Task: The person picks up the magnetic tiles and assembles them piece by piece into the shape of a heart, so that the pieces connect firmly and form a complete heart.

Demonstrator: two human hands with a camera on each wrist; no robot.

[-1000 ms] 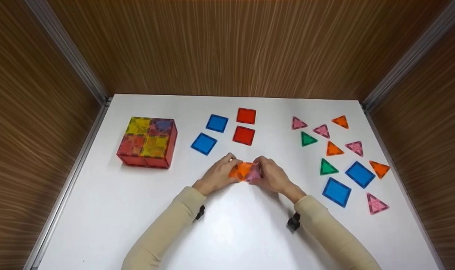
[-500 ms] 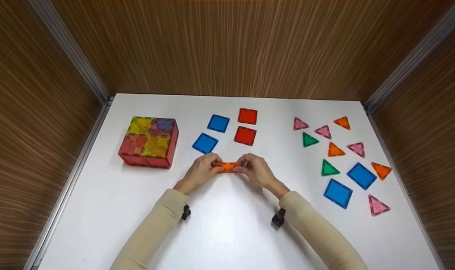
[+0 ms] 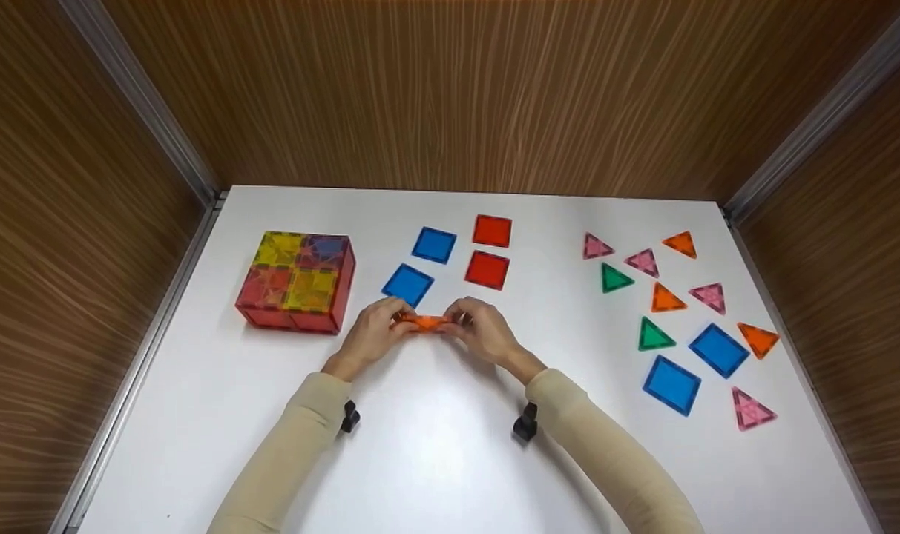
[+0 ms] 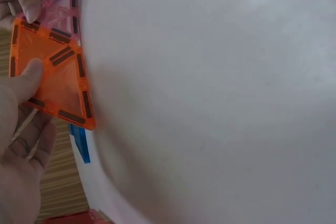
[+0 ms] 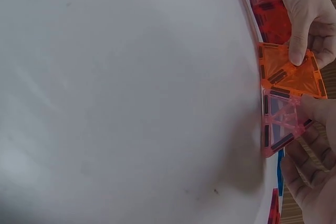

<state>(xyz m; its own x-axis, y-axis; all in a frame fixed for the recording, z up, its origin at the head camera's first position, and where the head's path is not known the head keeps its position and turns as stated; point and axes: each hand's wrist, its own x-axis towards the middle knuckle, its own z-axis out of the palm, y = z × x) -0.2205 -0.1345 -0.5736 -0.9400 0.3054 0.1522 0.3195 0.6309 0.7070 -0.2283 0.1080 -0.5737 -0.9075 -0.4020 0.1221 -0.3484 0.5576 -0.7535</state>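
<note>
Two orange triangle magnetic tiles and a pink triangle magnetic tile stand edge to edge as one flat strip. My left hand pinches the orange end, thumb on the near face. At the other end, my right hand pinches the pink tile between thumb and fingers. From the head view the strip is seen steeply tilted, and mostly orange shows between the hands. Fingers behind the strip are partly hidden. Just beyond my left hand lies a blue square tile.
A block of red and yellow tiles stands at the left. Red square tiles lie beyond the hands. To the right are scattered pink, green and orange triangles and blue squares. Wooden panels enclose the white table.
Both hands have moved left and slightly away with the joined tiles. The strip has tilted from face-up to nearly edge-on in the head view. The grips hold.
</note>
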